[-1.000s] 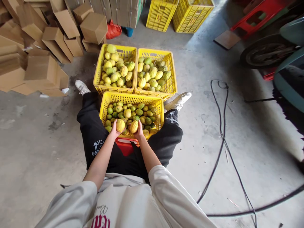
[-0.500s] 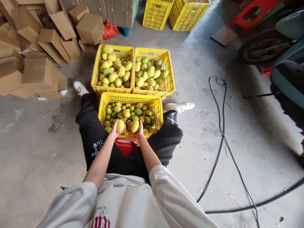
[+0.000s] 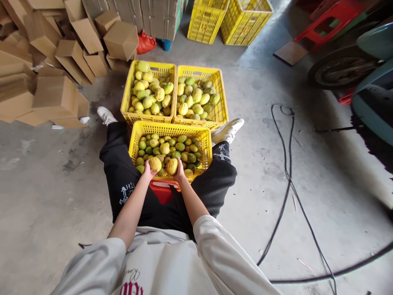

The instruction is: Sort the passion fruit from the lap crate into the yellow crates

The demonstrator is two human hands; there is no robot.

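Note:
My left hand is closed around a yellow oval fruit. A second yellow oval fruit, with a ridged skin, rests in the grip of my right hand. Both hands are side by side above the near edge of a yellow plastic crate between my legs. Smaller green and yellow fruits lie in that crate. Beyond it, two more yellow crates stand side by side with larger yellow-green fruits in them. The fingers' undersides are hidden.
Cardboard boxes are piled at the left. Two yellow crates stand farther back. A black cable lies on the floor at the right, near a parked two-wheeler. Something red is under the near crate's edge.
The right fruit has turned in my hand and moved slightly left. My right foot has shifted, its shoe now angled more forward. The view has tilted slightly.

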